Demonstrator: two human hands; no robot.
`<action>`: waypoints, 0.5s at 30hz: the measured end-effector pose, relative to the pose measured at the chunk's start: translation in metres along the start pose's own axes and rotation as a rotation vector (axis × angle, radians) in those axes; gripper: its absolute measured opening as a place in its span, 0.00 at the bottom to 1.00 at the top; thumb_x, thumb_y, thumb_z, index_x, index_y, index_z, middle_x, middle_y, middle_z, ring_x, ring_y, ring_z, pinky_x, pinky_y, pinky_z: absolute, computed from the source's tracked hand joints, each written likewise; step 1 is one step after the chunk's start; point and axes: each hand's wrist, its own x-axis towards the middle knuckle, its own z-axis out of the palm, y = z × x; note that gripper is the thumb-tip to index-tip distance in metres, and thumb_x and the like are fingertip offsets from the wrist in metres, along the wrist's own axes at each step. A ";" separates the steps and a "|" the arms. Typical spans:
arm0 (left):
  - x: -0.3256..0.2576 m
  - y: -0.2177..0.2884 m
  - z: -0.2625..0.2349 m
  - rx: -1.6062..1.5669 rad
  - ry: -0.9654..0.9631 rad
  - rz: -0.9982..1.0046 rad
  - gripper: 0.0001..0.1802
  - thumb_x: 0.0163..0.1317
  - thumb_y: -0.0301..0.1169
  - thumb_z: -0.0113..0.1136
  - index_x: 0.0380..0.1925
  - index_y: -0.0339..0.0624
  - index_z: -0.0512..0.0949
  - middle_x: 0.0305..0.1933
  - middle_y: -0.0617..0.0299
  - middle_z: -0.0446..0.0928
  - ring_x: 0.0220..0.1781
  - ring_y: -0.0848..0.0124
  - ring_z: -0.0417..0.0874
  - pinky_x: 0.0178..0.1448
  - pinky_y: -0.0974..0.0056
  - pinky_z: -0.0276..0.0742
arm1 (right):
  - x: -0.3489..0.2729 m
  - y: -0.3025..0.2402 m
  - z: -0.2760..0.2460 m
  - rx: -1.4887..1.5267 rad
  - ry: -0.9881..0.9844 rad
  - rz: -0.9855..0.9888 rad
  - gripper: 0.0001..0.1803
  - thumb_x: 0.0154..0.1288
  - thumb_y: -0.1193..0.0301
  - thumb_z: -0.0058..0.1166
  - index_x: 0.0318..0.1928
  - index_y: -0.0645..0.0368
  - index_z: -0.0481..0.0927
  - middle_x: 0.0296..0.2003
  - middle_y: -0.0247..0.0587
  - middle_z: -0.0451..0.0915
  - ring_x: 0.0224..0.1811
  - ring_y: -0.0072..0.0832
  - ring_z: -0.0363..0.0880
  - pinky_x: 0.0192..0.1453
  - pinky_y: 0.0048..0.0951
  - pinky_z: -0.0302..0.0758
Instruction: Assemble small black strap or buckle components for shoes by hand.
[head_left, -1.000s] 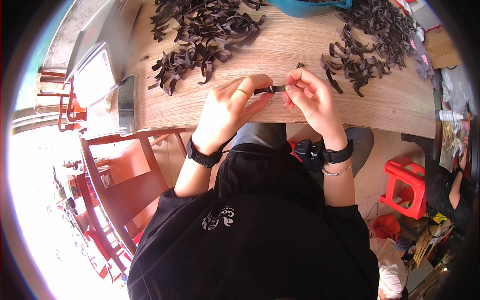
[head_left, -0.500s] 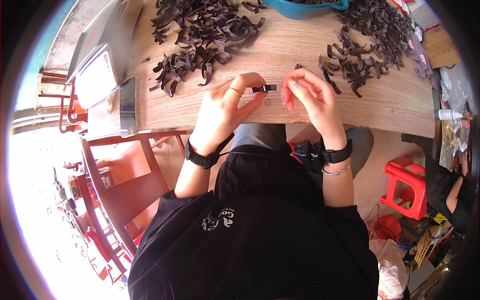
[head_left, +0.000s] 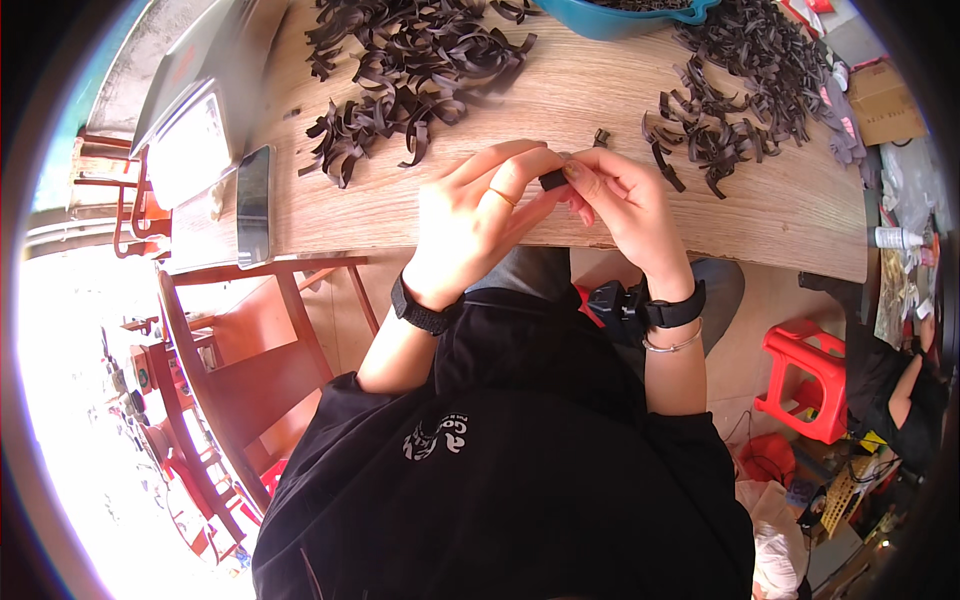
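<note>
A short black strip is held between my two hands, just above the near edge of the wooden table. My left hand, with a ring on one finger, is closed on the strip's left part, and its fingertips hide much of it. My right hand pinches the strip's right end between thumb and finger. Both hands nearly touch. Beyond them lies one small dark looped piece. Loose dark strips lie in a pile at the left and another pile at the right.
A teal basin with dark pieces stands at the far edge. At the left lie a phone and a bright-screened device. A wooden chair stands at lower left, a red stool at lower right. Another person's arm shows at the far right.
My left hand has moved right with the strip, and my right hand has closed on the strip's other end. The hands were apart before.
</note>
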 end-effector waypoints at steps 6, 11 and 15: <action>0.003 0.012 0.004 -0.192 0.029 -0.229 0.18 0.47 0.23 0.70 0.39 0.42 0.75 0.37 0.62 0.82 0.34 0.69 0.84 0.35 0.68 0.80 | -0.001 0.004 0.003 -0.012 0.127 -0.063 0.11 0.70 0.67 0.51 0.40 0.65 0.78 0.25 0.25 0.74 0.26 0.10 0.66 0.28 0.14 0.63; 0.000 0.015 0.005 -0.291 0.013 -0.398 0.15 0.53 0.19 0.64 0.41 0.39 0.75 0.38 0.61 0.82 0.37 0.70 0.86 0.42 0.70 0.82 | -0.002 0.007 0.004 -0.080 0.164 -0.097 0.10 0.70 0.70 0.50 0.39 0.67 0.77 0.24 0.25 0.71 0.27 0.10 0.63 0.30 0.15 0.63; -0.001 0.013 0.004 -0.334 0.032 -0.479 0.14 0.54 0.18 0.62 0.41 0.38 0.75 0.38 0.60 0.82 0.37 0.70 0.86 0.42 0.70 0.81 | -0.002 0.008 0.005 -0.108 0.154 -0.152 0.11 0.70 0.70 0.50 0.38 0.68 0.77 0.24 0.26 0.71 0.27 0.11 0.64 0.30 0.16 0.64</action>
